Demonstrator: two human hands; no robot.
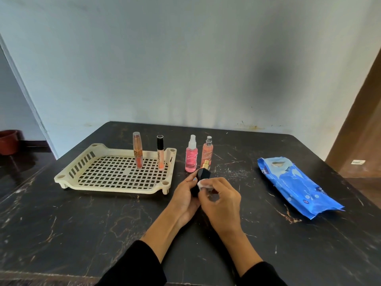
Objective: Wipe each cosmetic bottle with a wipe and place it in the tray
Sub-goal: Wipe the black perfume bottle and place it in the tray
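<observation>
My left hand (185, 200) grips a black faceted bottle (203, 174) with a gold neck, held above the table's middle. My right hand (219, 200) pinches a small white wipe (203, 184) against the bottle's side. A cream perforated tray (115, 187) lies to the left. Two slim tubes stand upright in its far right part: an orange one with a clear cap (137, 150) and a peach one with a black cap (160, 152). Right of the tray stand a pink spray bottle (191, 156) and a peach spray bottle (207, 150).
A blue pack of wipes (296, 183) lies on the right side of the dark scratched table (82, 223). The wall runs just behind the table. A brown pot (8, 141) sits on the floor at the far left.
</observation>
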